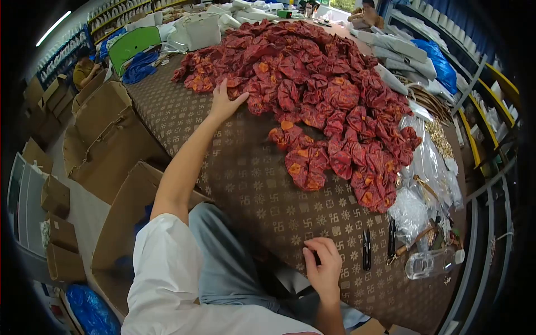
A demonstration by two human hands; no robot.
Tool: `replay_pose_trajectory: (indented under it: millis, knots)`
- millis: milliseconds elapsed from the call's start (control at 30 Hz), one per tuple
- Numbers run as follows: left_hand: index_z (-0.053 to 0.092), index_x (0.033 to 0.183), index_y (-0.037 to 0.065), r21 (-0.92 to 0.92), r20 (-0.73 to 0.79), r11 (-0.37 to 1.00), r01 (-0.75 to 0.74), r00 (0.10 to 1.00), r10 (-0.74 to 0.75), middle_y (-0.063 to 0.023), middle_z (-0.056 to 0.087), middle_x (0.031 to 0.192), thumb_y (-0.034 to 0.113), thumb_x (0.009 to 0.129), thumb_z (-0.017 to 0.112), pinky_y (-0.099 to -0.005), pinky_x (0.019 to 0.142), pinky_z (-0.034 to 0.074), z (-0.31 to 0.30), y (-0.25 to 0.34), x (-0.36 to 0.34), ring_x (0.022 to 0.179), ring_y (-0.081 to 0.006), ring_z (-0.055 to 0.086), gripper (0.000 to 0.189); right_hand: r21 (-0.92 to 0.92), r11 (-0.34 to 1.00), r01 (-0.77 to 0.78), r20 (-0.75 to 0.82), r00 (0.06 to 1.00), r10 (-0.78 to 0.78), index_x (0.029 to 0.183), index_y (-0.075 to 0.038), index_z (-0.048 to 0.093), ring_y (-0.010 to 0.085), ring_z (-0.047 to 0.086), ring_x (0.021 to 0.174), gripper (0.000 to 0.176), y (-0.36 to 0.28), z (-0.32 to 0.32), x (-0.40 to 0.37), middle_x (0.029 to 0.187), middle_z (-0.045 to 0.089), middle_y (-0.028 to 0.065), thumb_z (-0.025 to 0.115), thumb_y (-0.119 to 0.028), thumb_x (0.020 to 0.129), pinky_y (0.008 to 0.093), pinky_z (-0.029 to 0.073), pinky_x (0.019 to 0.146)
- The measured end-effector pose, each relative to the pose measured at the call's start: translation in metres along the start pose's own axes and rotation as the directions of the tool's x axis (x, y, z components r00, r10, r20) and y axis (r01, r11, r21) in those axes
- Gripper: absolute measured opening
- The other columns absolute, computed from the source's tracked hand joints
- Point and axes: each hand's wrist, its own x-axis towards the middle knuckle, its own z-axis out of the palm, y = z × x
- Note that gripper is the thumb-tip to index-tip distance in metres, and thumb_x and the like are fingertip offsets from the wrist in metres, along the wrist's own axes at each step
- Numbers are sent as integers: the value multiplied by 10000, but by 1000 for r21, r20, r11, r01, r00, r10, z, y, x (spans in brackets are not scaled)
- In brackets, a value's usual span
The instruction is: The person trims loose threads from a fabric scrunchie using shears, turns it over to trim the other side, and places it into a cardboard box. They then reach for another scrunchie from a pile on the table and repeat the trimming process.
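A large heap of crumpled red and orange patterned cloth pieces (312, 89) lies on the brown patterned table cover (234, 178). My left hand (224, 105) reaches out to the heap's left front edge, fingers apart, with nothing held. Near the table's front edge rests my right hand (324, 261), its fingers curled; whether something small is between them is hidden. To the right of it lie a black pen-like tool (366, 250) and a second dark tool (391, 238).
A clear plastic bottle (431, 264) and plastic bags (410, 215) lie at the right edge. Cardboard boxes (120, 148) stand left of the table. Grey fabric rolls (399, 53) and a green bin (133, 47) are farther back. Two people sit in the background.
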Motion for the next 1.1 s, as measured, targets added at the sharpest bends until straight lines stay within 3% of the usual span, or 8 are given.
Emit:
replay_pose_trajectory:
  millis: [367,533,733,800,867,933,1000,1100]
  knots:
    - [256,1293,65,-151,-232,977,148,956,-180,-229,259,1292,633,649,529,-395,979,233,29,-84,99,1218,-332,233,901,-29,985,-170,152,973,173,842,9,564,218,544,711,121,-17,9,68,850,536,108,570,-36,729,270,420,577]
    - [382,1253,189,-106,93,992,-67,993,76,-146,230,1346,646,661,483,-422,993,203,72,-74,133,1249,-299,192,755,-71,976,-204,197,957,215,848,9,562,216,543,712,129,13,34,100,856,534,108,571,-39,729,268,418,576]
    - [484,1132,41,-224,654,894,387,740,-156,-109,473,1148,373,713,594,-296,876,362,63,-43,131,1050,-183,454,546,-69,969,-238,263,932,248,855,11,559,214,542,713,138,15,68,112,863,531,108,572,-43,729,265,416,575]
    - [532,1058,52,-392,611,878,276,791,25,-61,574,956,310,721,606,-272,789,399,53,-13,98,881,-144,524,431,-63,972,-228,270,933,237,858,11,558,213,542,713,141,7,75,112,866,530,108,572,-44,729,265,415,575]
    - [565,988,52,-525,24,705,-476,820,571,-95,605,847,276,730,586,-311,755,405,119,-37,93,815,-208,563,342,-62,974,-220,265,937,229,860,11,557,212,542,713,144,-2,80,110,868,529,108,573,-45,728,264,414,575]
    - [600,906,110,-308,-20,795,-523,839,544,-157,591,799,400,704,546,-391,769,379,131,-12,63,788,-311,552,358,-65,973,-223,252,939,233,862,12,556,212,542,714,147,-11,83,106,871,528,108,573,-46,728,263,414,574]
    - [624,789,77,238,516,823,-516,785,343,-167,587,765,363,721,493,-385,774,357,106,20,32,740,-324,547,322,-76,971,-228,239,941,239,865,12,555,211,542,714,150,-18,84,100,873,527,108,573,-48,728,262,413,574]
    - [618,670,23,-18,504,942,-336,811,299,-173,597,751,281,698,509,-377,766,385,79,38,14,738,-326,562,281,-96,970,-224,217,946,240,868,13,554,210,541,714,155,-23,83,96,877,526,108,574,-49,728,261,412,573]
